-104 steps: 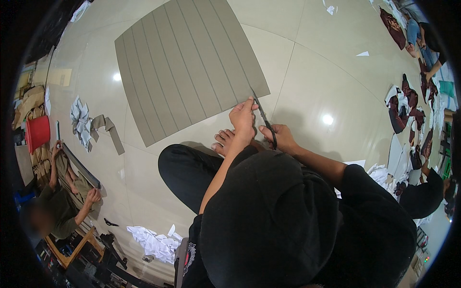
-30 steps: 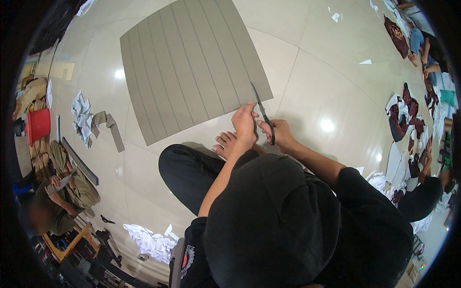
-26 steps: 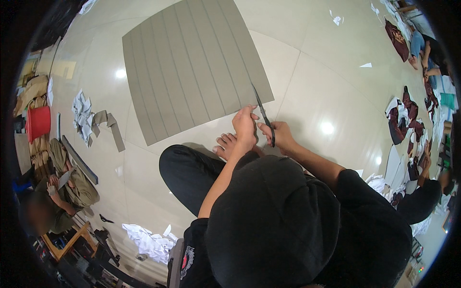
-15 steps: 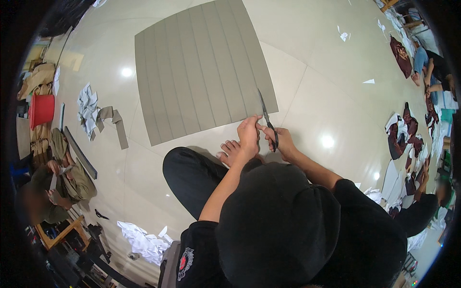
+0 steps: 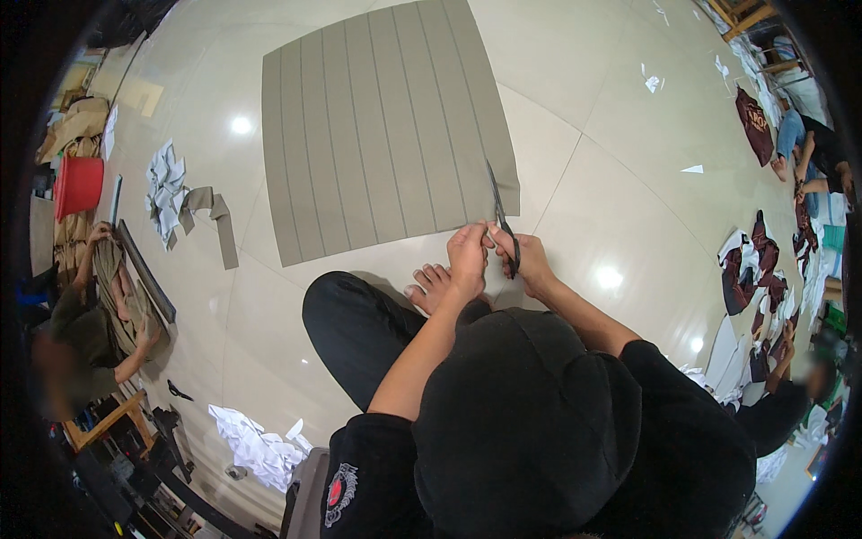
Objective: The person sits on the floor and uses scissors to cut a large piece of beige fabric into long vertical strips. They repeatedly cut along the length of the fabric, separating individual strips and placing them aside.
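Observation:
A large grey-beige sheet point(image 5: 377, 135), which looks like cloth, lies flat on the floor with dark parallel lines running along it. My right hand point(image 5: 532, 267) grips a pair of black-handled scissors point(image 5: 500, 211), fingers in the handle loops. Its blades point away from me, by the sheet's near right corner and close to the rightmost line. Whether the blades are apart cannot be made out. My left hand point(image 5: 467, 260) is closed in a pinch at the sheet's near edge, just left of the scissors. The fingertips hide part of that edge.
Crumpled white and grey scraps point(image 5: 166, 193) and a grey-beige offcut point(image 5: 226, 235) lie to the left. White scraps point(image 5: 256, 449) sit at lower left, near another pair of scissors point(image 5: 180, 391). Co-workers sit at both sides; maroon and white pieces point(image 5: 750, 260) lie right.
My hands stay at the sheet's near edge, the scissors turned slightly. The whole view has shifted a little. At the left, a co-worker's arms have spread apart over the brown cloth.

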`<move>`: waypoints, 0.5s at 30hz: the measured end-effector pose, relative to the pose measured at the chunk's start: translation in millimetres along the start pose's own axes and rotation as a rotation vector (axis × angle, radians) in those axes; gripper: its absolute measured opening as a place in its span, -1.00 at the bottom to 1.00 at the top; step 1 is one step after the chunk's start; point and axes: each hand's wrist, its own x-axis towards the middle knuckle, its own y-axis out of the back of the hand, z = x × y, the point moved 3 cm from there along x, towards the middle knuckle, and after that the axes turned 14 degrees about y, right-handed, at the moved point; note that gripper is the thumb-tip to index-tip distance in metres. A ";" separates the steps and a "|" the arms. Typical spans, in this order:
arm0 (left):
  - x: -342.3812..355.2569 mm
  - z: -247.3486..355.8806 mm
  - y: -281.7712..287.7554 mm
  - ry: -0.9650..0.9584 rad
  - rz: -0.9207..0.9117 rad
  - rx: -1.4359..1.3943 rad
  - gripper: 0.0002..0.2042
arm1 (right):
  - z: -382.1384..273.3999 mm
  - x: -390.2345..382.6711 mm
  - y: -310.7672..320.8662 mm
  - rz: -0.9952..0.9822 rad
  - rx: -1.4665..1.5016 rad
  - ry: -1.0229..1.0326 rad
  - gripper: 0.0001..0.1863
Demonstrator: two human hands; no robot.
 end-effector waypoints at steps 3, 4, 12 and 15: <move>0.9 0.2 0.5 -0.004 0.006 0.003 -0.78 | -1.9 -0.7 -1.9 0.006 0.004 -0.006 -0.46; 1.8 0.2 0.8 -0.002 0.013 0.003 -0.79 | -2.9 -1.3 -2.5 0.004 0.009 -0.010 -0.45; 8.3 -3.9 4.5 -0.002 0.001 -0.020 -0.80 | -2.1 -1.0 -3.4 0.005 0.018 0.008 -0.44; 6.5 -3.3 3.5 0.011 0.003 -0.014 -0.80 | 0.3 0.2 -2.1 0.012 -0.002 0.013 -0.45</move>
